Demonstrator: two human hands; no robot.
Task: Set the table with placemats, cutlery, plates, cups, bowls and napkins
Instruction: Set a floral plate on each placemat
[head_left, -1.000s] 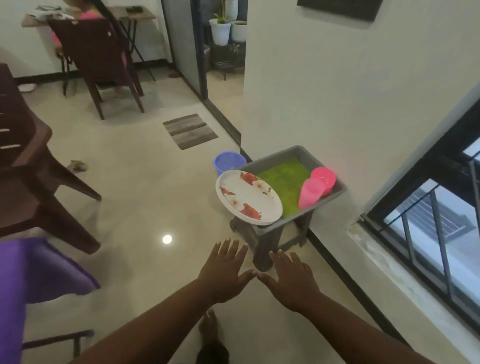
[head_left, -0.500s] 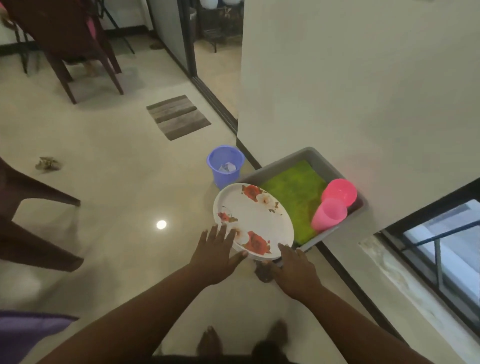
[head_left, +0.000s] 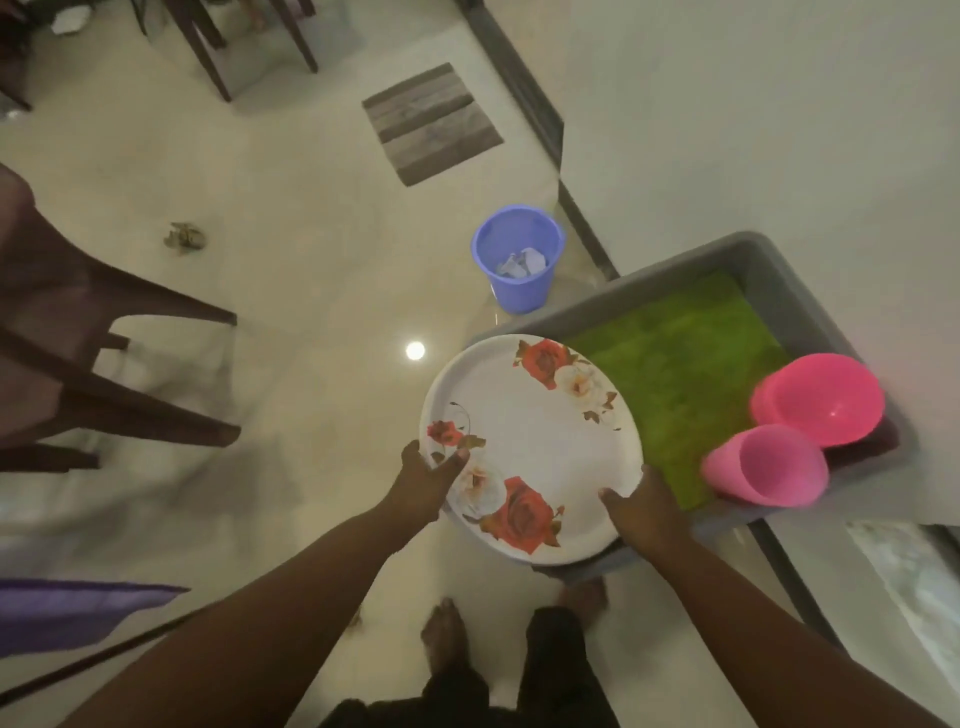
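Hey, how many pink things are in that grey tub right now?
2: a pink bowl at the grey tub's right end, and a pink cup in front of it. More may hide beneath the plate.

The floor (head_left: 311, 270) is showing glossy and smooth, reflecting a lamp. The plate (head_left: 524, 441) is looking like smooth, faintly shiny plastic, the pink cup (head_left: 763, 467) and bowl (head_left: 821, 400) likewise; the green mat (head_left: 670, 364) is appearing rough, fuzzy cloth.

White plate (head_left: 530, 441) with red roses, green mat (head_left: 685, 374), pink cup (head_left: 763, 467), grey tray (head_left: 795, 291).
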